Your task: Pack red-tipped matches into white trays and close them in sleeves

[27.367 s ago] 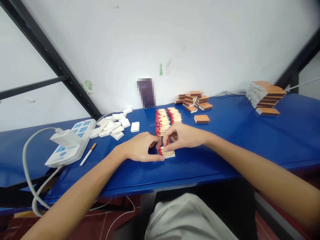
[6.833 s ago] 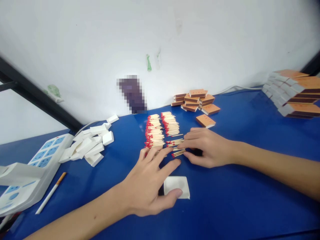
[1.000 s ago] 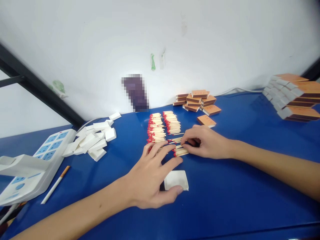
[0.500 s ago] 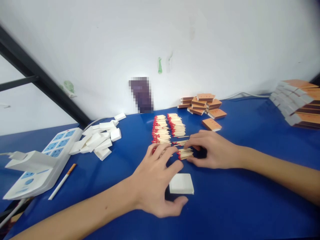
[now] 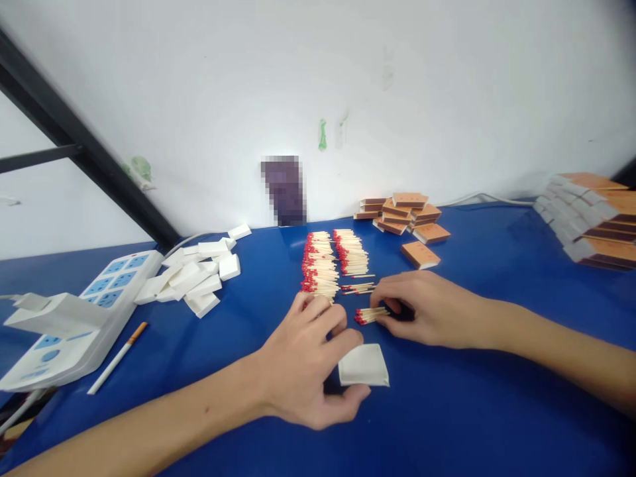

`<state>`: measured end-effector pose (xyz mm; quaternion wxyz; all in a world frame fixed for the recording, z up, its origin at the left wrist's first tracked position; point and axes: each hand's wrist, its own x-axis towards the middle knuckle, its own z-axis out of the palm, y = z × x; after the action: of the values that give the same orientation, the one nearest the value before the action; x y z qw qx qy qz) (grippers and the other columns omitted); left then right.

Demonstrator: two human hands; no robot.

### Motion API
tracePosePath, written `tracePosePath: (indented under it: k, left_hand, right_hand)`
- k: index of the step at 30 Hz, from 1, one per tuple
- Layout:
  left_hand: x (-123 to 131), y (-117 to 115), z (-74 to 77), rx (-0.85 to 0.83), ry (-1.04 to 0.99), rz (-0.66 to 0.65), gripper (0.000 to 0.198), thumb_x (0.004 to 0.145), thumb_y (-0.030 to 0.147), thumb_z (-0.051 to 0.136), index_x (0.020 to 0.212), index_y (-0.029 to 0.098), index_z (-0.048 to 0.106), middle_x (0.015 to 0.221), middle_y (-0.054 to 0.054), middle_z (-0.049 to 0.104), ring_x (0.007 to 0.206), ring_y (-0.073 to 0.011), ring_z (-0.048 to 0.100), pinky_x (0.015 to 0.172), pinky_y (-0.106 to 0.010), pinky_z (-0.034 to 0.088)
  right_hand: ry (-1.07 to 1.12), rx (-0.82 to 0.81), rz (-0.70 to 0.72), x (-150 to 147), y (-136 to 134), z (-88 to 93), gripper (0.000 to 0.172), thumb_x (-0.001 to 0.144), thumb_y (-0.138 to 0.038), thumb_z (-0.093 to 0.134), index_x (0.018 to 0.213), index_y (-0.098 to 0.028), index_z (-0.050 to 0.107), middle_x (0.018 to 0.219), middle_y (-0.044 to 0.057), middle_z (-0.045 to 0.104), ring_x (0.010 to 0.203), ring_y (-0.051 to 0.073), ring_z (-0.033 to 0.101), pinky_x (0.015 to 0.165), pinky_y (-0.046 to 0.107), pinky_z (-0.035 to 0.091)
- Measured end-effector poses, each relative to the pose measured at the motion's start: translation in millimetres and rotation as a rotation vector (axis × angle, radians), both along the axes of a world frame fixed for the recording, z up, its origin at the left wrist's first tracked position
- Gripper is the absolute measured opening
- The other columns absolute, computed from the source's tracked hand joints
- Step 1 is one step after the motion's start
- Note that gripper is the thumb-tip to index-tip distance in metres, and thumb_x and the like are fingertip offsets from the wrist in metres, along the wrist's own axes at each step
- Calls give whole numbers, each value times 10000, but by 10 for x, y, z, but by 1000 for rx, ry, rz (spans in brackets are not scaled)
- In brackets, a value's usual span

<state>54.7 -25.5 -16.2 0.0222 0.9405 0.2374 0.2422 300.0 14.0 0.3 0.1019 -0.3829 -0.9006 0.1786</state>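
A white matchbox tray [image 5: 365, 366] lies on the blue tabletop, its hollow side up. My left hand [image 5: 313, 371] closes on its left part, thumb at the near edge and index finger at the far edge. The other left fingers curl beside the matches. Between the thumb and fingers of my right hand [image 5: 422, 308] is a small bunch of matches [image 5: 372, 315], red heads pointing left. Just beyond lie a few loose matches [image 5: 358, 288]. Farther back are two rows of matches, the left row [image 5: 320, 262] longer than the right row [image 5: 352, 252].
White matchbox trays [image 5: 189, 275] are heaped at left, near a power strip [image 5: 116, 285] with a plugged-in adapter and a cigarette [image 5: 118, 358]. Orange matchbox sleeves [image 5: 397, 211] pile up by the wall; another stack [image 5: 591, 222] stands far right. A blurred dark rectangle [image 5: 285, 192] is against the wall.
My left thumb and index finger have drawn together onto the tray's edges. My right fingers have gathered the small bunch of matches tighter and shifted it slightly toward me.
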Motion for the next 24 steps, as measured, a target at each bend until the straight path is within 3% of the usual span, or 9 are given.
tracePosePath:
  k: [13, 19, 24]
  left_hand:
    - [3, 23, -55, 269, -192, -145, 330, 835, 408, 616, 933, 96, 660, 618, -15, 537, 591, -155, 434, 609, -340, 299]
    - [15, 58, -105, 204, -165, -163, 366, 875, 430, 595, 1001, 89, 638, 604, -8, 590, 516, -137, 481, 559, -313, 374]
    - [7, 43, -105, 212, -72, -138, 408, 905, 511, 532, 988, 128, 648, 571, 11, 583, 480, -142, 514, 490, -303, 376]
  right_hand:
    - [-139, -55, 59, 51, -80, 177, 44, 769, -192, 603, 727, -206, 597, 676, -25, 619, 595, 118, 512, 566, 240, 303]
    - [-121, 71, 104, -3, -88, 80, 97, 832, -187, 572, 817, -210, 666, 706, 2, 666, 660, 155, 562, 626, 270, 323]
    - [-95, 79, 121, 14, -79, 45, 134, 886, -237, 569, 890, -208, 700, 698, 15, 668, 656, 165, 574, 619, 275, 331]
